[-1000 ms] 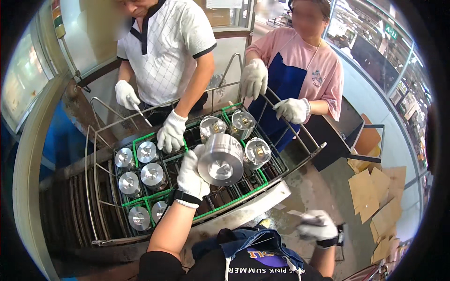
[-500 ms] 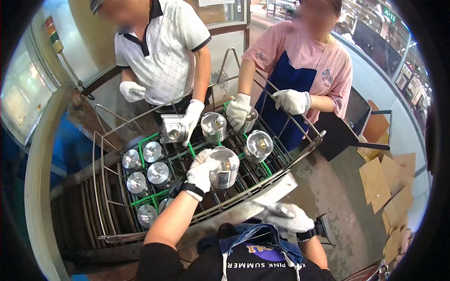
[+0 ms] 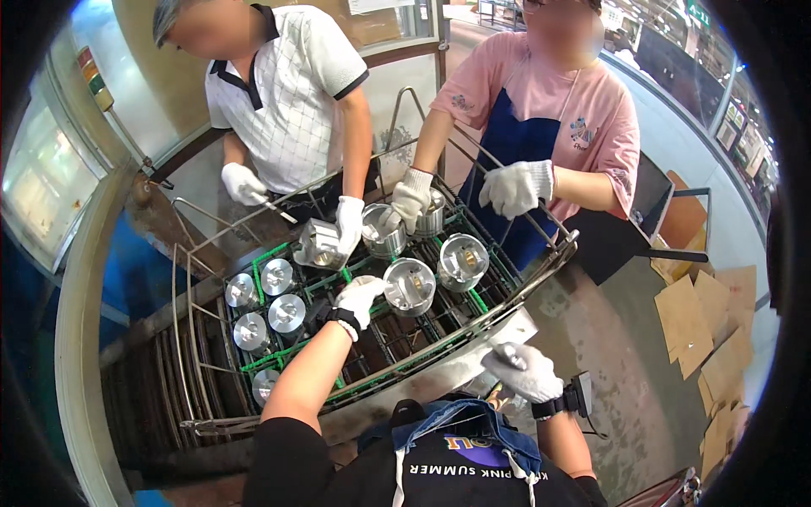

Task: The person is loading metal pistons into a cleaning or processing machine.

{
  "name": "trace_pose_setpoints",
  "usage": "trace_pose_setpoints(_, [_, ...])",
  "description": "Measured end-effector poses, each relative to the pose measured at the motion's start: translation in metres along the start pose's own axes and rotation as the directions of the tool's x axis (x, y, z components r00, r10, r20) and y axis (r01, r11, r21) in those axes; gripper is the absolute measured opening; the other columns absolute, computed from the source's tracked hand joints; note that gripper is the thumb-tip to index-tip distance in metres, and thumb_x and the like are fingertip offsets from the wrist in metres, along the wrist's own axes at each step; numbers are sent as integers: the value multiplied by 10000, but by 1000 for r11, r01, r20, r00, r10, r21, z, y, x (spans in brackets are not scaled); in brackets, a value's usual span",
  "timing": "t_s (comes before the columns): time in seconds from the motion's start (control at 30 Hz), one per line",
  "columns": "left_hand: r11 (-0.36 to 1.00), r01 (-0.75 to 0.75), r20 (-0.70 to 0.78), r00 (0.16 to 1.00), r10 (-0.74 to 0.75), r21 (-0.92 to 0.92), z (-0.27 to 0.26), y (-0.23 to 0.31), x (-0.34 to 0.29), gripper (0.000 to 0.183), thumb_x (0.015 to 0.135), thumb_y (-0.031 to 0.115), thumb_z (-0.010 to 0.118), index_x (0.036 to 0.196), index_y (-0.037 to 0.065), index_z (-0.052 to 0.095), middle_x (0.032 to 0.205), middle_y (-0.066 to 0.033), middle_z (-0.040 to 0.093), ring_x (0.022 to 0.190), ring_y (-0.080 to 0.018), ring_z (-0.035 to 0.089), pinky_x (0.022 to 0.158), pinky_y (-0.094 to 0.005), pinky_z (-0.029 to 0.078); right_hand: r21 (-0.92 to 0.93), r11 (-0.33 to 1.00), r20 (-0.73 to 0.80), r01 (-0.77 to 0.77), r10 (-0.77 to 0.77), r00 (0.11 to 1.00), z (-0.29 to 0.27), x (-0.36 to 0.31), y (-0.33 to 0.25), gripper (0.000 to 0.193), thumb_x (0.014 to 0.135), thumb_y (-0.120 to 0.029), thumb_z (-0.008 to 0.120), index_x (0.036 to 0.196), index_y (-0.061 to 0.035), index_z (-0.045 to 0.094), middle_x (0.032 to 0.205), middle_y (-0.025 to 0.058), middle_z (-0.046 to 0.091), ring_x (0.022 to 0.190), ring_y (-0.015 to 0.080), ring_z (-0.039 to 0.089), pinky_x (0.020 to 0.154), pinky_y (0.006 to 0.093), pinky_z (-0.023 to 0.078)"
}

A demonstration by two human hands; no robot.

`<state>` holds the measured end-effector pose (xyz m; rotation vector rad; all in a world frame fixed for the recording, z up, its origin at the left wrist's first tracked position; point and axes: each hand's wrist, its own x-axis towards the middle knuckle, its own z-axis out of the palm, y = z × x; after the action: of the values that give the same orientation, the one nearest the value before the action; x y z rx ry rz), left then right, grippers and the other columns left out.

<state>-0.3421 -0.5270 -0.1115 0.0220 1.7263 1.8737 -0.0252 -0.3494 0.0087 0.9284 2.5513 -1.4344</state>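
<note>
My left hand (image 3: 360, 301), in a white glove, is closed at the left edge of a silver metal piston (image 3: 410, 287). That piston stands in a wire rack (image 3: 397, 359) with its hollow side up. My right hand (image 3: 525, 374), gloved too, is closed around a small grey metal tool (image 3: 507, 355) outside the rack's near edge; most of the tool is hidden, so its kind is unclear. Another piston (image 3: 464, 260) stands to the right. Several flat-topped pistons, one of them the near piston (image 3: 286, 313), fill the rack's left part.
Across the rack, a co-worker's gloved hand (image 3: 350, 224) holds a tilted piston (image 3: 321, 244); their other hand holds a thin white stick (image 3: 279, 209). A second co-worker's hand (image 3: 411, 199) touches a piston (image 3: 384, 232). Cardboard sheets (image 3: 684, 321) lie at right.
The piston at my left hand has tipped, showing more of its hollow side, and shifted slightly away. My right hand has turned with its tool. The left co-worker's piston has tilted.
</note>
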Motion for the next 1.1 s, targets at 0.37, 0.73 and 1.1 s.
trace_pose_setpoints(0.37, [246,394,-454,847,275,885,-223,28,32,530,836,521,544,982,36,699,997,-185,703,976,-342,670,861,-463,508,-179,957,376,227,-147,915,-12,5,-39,351,853,-445,644,1083,-190,716,781,67,677,731,180,634,718,324,506])
trace_pose_setpoints(0.73, [43,366,-363,890,274,930,-197,-21,29,633,817,258,569,1373,15,386,1404,-257,417,1265,-449,430,1075,-443,374,-81,995,210,-63,79,975,-3,18,-44,416,876,-473,655,970,-67,651,772,77,650,707,183,592,698,336,485])
trace_pose_setpoints(1.1, [-329,177,-227,966,-121,928,-185,35,58,731,622,391,794,1222,17,612,1258,-209,611,1152,-312,607,946,-399,501,-36,998,194,52,-44,980,104,84,119,308,961,-340,576,982,-33,584,846,29,604,678,133,535,637,318,464])
